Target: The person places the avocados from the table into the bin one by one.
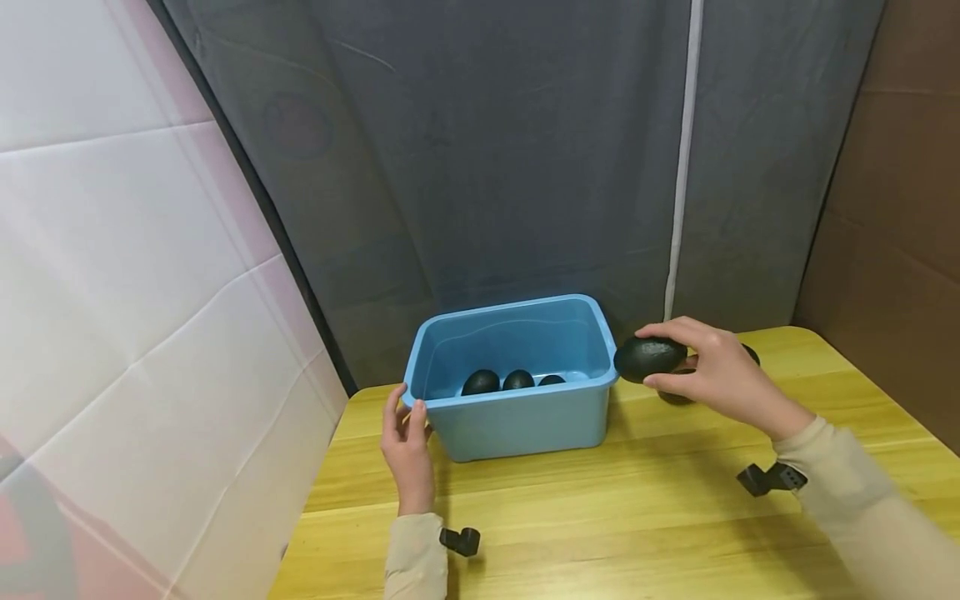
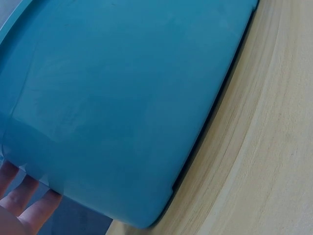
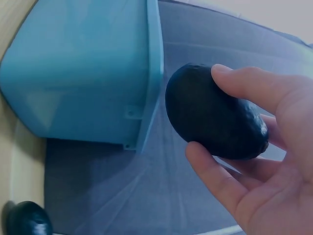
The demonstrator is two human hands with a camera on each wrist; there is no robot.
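My right hand [image 1: 720, 371] holds a dark avocado [image 1: 649, 358] in the air, fingers curled over its top and thumb pressed beneath it, so the hand is clamped on the fruit. The right wrist view confirms this grip: the thumb and fingertips [image 3: 230, 81] wrap the avocado's rounded end, and the fruit's free end points toward the blue tub [image 1: 517, 417]. The avocado sits just outside the tub's right rim, near it but not touching it, above the table's far right area. My right forearm, in a beige sleeve [image 1: 862, 500], extends from the table's near right corner diagonally toward the tub. My left hand [image 1: 408, 446] rests against the tub's near left corner, thumb hooked at the rim and fingers lying along the outer wall; the fingers look only lightly bent, and in the left wrist view the fingertips [image 2: 19, 200] lie straight beside the tub wall. My left forearm runs straight up from the table's near edge. The tub stands on the wooden table [image 1: 637, 517] at the middle of its far edge, against a grey curtain [image 1: 487, 167]. Inside the tub three dark avocados [image 1: 514, 381] lie in a row on its floor. Behind my right hand, further avocados [image 1: 750, 354] rest on the table near its far right corner, partly hidden by the hand.
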